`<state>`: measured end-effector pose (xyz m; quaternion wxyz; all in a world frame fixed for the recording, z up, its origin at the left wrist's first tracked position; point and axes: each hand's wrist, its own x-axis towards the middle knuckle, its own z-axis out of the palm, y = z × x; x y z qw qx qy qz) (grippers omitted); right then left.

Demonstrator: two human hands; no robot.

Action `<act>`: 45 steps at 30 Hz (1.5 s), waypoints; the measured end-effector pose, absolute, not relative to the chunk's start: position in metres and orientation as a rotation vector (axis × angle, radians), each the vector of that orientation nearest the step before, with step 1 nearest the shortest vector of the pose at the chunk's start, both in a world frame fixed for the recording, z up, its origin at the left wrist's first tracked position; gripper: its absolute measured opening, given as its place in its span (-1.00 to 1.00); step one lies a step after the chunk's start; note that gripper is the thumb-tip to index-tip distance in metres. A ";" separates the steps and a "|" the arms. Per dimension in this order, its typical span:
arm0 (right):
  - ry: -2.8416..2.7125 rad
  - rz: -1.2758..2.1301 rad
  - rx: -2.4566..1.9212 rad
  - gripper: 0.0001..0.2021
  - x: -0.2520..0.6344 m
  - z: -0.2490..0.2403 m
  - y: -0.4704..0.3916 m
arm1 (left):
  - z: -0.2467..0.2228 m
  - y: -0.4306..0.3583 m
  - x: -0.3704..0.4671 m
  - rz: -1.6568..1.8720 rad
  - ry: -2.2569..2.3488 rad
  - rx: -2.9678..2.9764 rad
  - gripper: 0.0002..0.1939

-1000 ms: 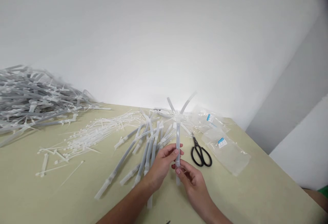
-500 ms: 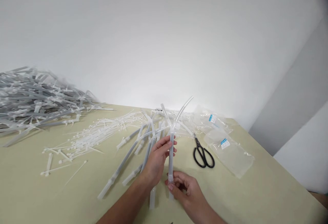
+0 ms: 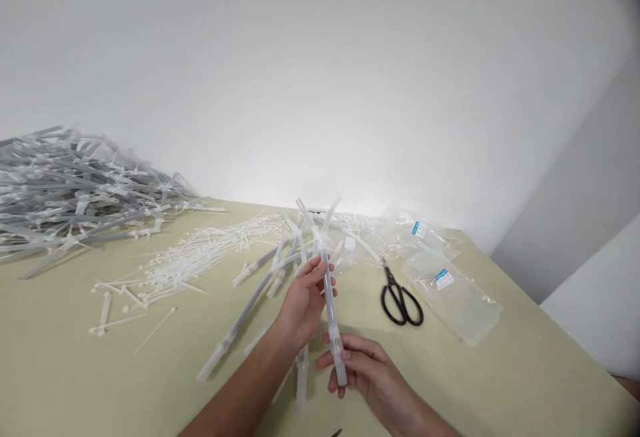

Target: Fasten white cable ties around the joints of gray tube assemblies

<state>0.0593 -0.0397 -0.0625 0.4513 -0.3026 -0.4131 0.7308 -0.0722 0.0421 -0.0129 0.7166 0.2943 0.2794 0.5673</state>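
My left hand (image 3: 306, 300) grips a clear Y-shaped tube assembly (image 3: 329, 293) around its upper stem, just below the fork. The two short branches point away from me toward the wall. My right hand (image 3: 363, 367) holds the lower end of the same tube near its connector, thumb on top and fingers beneath. Several similar tube assemblies (image 3: 250, 310) lie on the table to the left, some partly hidden behind my left forearm. A spread of white cable ties (image 3: 190, 263) lies further left. Black-handled scissors (image 3: 401, 300) rest to the right of the tube.
A big heap of tube assemblies (image 3: 85, 190) fills the table's far left. Two clear plastic bags with blue-and-white labels, the nearer bag (image 3: 455, 300) and the farther bag (image 3: 420, 233), lie on the right. A white wall (image 3: 320, 90) rises behind the table (image 3: 500, 383).
The held tube has tilted: its forked end has swung left and its lower end right. My right hand's fingers have opened out somewhat beneath the lower end. The view has shifted slightly.
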 end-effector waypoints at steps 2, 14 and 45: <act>-0.928 1.866 -0.714 -0.69 0.059 -0.065 -0.040 | -0.013 0.044 -0.074 1.269 0.610 0.616 -0.80; -0.874 1.862 -0.672 -0.81 0.063 -0.064 -0.038 | -0.012 0.043 -0.075 1.246 0.613 0.640 -0.71; -1.012 1.513 -0.816 -0.71 0.074 -0.068 -0.023 | -0.007 0.022 -0.065 1.051 0.565 1.014 -0.60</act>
